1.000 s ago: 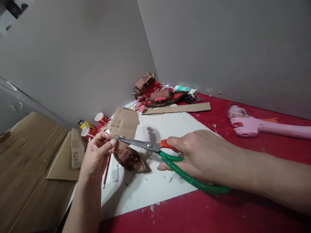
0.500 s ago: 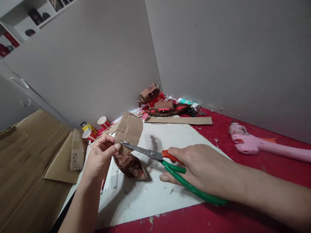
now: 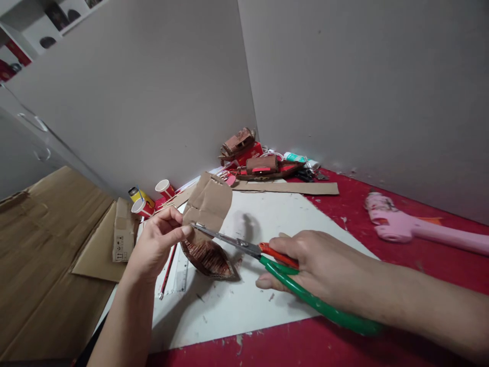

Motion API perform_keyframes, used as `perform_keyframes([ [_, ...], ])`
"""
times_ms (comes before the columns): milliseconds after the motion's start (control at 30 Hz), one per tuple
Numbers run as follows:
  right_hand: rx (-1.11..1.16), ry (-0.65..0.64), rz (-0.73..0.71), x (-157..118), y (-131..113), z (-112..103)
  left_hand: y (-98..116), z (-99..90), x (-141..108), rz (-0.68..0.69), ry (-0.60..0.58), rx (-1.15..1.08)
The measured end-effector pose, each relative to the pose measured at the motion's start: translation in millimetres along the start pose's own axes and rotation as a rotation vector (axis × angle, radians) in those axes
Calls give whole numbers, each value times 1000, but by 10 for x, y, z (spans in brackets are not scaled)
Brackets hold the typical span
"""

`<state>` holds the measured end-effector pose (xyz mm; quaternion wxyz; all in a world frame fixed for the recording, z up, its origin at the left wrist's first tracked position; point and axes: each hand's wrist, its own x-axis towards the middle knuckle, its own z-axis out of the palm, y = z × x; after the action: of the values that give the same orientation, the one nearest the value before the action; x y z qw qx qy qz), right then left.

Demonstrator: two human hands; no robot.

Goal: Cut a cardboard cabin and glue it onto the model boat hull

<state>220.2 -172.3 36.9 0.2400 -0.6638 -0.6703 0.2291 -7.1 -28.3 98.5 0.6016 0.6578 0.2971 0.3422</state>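
My left hand (image 3: 162, 242) pinches the lower left edge of a piece of brown cardboard (image 3: 210, 201), held up above the table. In my right hand (image 3: 313, 262) is a pair of scissors (image 3: 280, 272) with green and orange handles. Their blades lie across the lower part of the cardboard, nearly closed, tips close to my left thumb. Below the cardboard a small brown model boat hull (image 3: 210, 259) rests on a white sheet (image 3: 252, 306). Beside the hull are a clear ruler (image 3: 179, 275) and a red and black pencil (image 3: 167, 275), partly behind my left hand.
A pink glue gun (image 3: 405, 227) lies on the red tabletop at the right. Two brown model boats (image 3: 263, 167) and a long cardboard strip (image 3: 286, 187) are at the back. Paper cups (image 3: 143, 208) stand back left; large cardboard (image 3: 49, 265) fills the left side.
The scissor blades have come closer together on the cardboard. The whole view has shifted slightly; both hands keep their holds.
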Motion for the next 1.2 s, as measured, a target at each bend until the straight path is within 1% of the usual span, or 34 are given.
perform_keyframes([
  [133,-193,75,-59,21,35,33,-32,-9,25,-59,-46,-11],
  [233,-289,94,-91,44,54,38,-93,39,41,-82,-6,17],
  [300,-333,86,-93,58,63,35,-129,68,52,-24,84,26],
  [433,-356,66,-88,80,76,30,-141,61,87,200,344,0],
  [500,-263,34,-81,81,70,27,-116,34,104,231,432,-51],
  [567,-74,-30,-105,66,53,24,-91,18,113,201,473,-120],
  [700,365,-231,-181,4,12,46,-96,82,101,146,469,-215],
  [767,538,-324,-159,-21,-7,87,-127,154,84,139,459,-234],
  [833,664,-390,-91,-32,-31,151,-164,234,62,129,458,-261],
  [900,780,-420,-1,-34,-62,223,-196,311,38,129,472,-297],
  [967,897,-403,68,-36,-95,289,-220,374,15,148,486,-325],
  [1067,1020,-387,85,-49,-129,354,-239,439,-13,191,507,-332],
  [1200,1144,-440,102,-74,-123,403,-252,480,-41,255,564,-299],
])
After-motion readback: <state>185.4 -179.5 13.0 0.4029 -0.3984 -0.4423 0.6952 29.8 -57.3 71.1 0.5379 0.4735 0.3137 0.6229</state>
